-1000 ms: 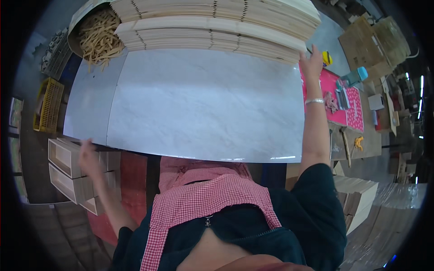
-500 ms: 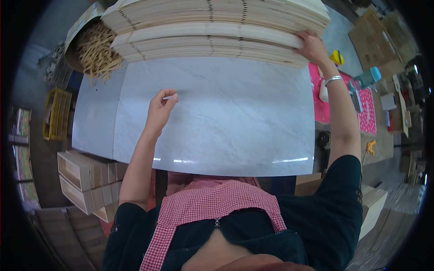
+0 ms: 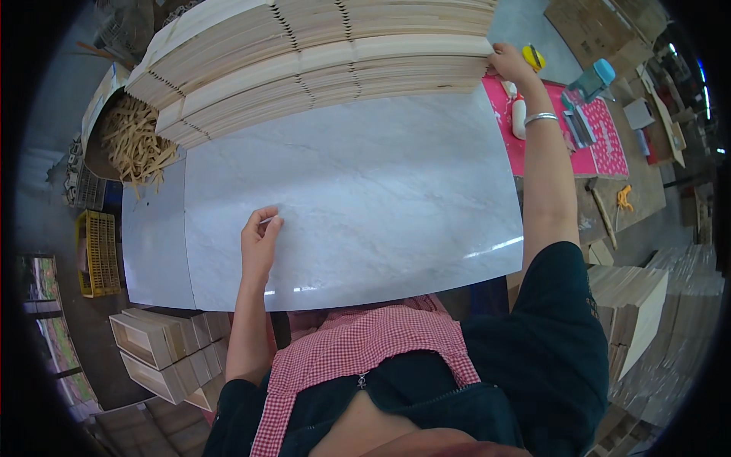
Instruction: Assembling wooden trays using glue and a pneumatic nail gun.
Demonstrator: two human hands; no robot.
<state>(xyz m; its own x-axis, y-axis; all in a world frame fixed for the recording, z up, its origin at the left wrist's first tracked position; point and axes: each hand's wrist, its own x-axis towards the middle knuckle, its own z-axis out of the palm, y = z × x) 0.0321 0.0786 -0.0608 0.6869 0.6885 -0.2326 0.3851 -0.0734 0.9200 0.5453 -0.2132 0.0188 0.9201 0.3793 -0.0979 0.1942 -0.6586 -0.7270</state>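
Across the far side of the table lies a tall stack of thin, pale wooden boards (image 3: 396,47), with dark notches lined up along their edges. My right hand (image 3: 512,64) reaches to the stack's right end, its fingers closed round the end of a board about mid-height; the fingertips are partly hidden. A silver bangle (image 3: 541,117) circles that wrist. Over the pale marbled tabletop (image 3: 365,190), my left hand (image 3: 260,238) hovers at left of centre. Its fingers are loosely bent, with a gap to the thumb and nothing visible between them.
A bin of wood strips (image 3: 129,141) stands at the far left, above a yellow crate (image 3: 99,251). On the right, a pink cloth (image 3: 586,145) carries a white bottle (image 3: 519,118) and a teal-lidded bottle (image 3: 594,78). A yellow tape measure (image 3: 533,57) lies beyond. Wooden boxes (image 3: 164,346) sit lower left.
My view has turned, shifting the stack leftward in the picture. The right hand stays at the stack's end, now lower against it. My left hand has drawn slightly nearer to me.
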